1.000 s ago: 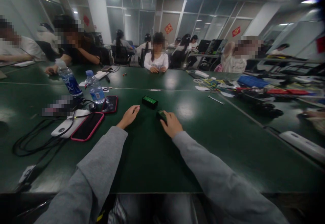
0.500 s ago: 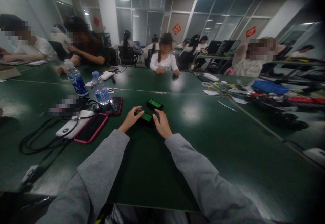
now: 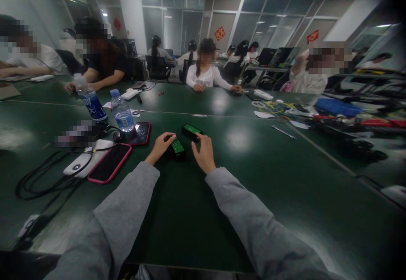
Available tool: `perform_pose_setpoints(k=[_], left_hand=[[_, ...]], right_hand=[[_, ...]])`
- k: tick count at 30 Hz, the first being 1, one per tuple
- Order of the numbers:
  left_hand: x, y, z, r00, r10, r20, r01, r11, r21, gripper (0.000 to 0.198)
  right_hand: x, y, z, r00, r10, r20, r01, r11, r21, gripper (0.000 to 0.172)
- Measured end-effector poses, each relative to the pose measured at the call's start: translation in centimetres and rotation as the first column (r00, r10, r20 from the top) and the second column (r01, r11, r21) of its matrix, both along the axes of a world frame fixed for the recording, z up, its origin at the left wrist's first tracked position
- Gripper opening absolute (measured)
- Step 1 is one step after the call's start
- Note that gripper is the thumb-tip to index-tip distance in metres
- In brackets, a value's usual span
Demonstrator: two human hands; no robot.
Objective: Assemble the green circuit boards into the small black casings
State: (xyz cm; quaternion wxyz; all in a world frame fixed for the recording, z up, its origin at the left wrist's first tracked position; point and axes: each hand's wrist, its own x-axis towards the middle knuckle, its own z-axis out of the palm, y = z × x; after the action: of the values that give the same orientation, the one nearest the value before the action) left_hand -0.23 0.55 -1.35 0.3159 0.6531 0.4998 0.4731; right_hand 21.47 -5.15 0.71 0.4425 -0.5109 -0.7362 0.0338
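Two small black cases with green circuit boards in their tops lie on the green table (image 3: 184, 212) in front of me. My left hand (image 3: 161, 146) is closed at the upper left end of the nearer case (image 3: 178, 146), thumb and fingers together on its edge. My right hand (image 3: 204, 152) has its thumb and fingers apart. Its index fingertip is at the right end of the farther case (image 3: 192, 130), and I cannot tell whether it touches. The thumb points into the gap between the cases.
To the left are a pink-edged phone (image 3: 110, 163), a white power bank (image 3: 84, 161) with black cables, another phone (image 3: 140, 133) and two water bottles (image 3: 122, 113). On the right lie a wrench (image 3: 283, 132), yellow wires (image 3: 275, 108) and a blue bundle (image 3: 338, 107). People sit across the table.
The nearer case has turned so its length points more toward me. My right hand's fingers have come to the farther case's end. A person opposite has stretched an arm sideways.
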Motion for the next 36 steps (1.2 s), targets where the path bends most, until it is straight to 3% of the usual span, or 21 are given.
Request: perform_pose_setpoints(k=[3, 7, 14, 23, 28, 33, 36], left_hand=[[0.0, 0.9, 0.2, 1.0, -0.03, 0.001, 0.03, 0.999, -0.017, 0.035], [0.2, 1.8, 0.5, 0.999, -0.035, 0.006, 0.035, 0.999, -0.029, 0.036], [0.3, 2.0, 0.6, 0.998, -0.049, 0.04, 0.051, 0.997, -0.064, 0.038], [0.2, 1.8, 0.6, 0.996, -0.074, 0.04, 0.077, 0.994, -0.074, 0.038], [0.2, 2.0, 0.5, 0.995, -0.077, 0.058, 0.081, 0.994, -0.07, 0.039], [0.2, 2.1, 0.4, 0.995, -0.081, 0.055, 0.084, 0.995, -0.059, 0.039], [0.2, 2.0, 0.5, 0.995, -0.085, 0.055, 0.088, 0.995, -0.056, 0.038]], right_hand=[[0.7, 2.4, -0.9, 0.997, -0.065, 0.043, 0.064, 0.998, 0.024, 0.059], [1.3, 5.0, -2.7, 0.995, -0.102, 0.012, 0.103, 0.992, -0.079, 0.076], [1.9, 6.2, -3.3, 0.986, -0.132, -0.101, 0.108, 0.97, -0.217, 0.05], [1.4, 5.0, -1.9, 0.976, -0.219, 0.011, 0.218, 0.965, -0.149, 0.05], [1.3, 5.2, -2.4, 0.977, -0.214, -0.001, 0.211, 0.965, -0.156, 0.058], [1.3, 5.2, -2.3, 0.987, -0.145, -0.074, 0.125, 0.966, -0.224, 0.049], [1.3, 4.9, -2.0, 0.989, -0.105, -0.107, 0.086, 0.982, -0.165, 0.049]])
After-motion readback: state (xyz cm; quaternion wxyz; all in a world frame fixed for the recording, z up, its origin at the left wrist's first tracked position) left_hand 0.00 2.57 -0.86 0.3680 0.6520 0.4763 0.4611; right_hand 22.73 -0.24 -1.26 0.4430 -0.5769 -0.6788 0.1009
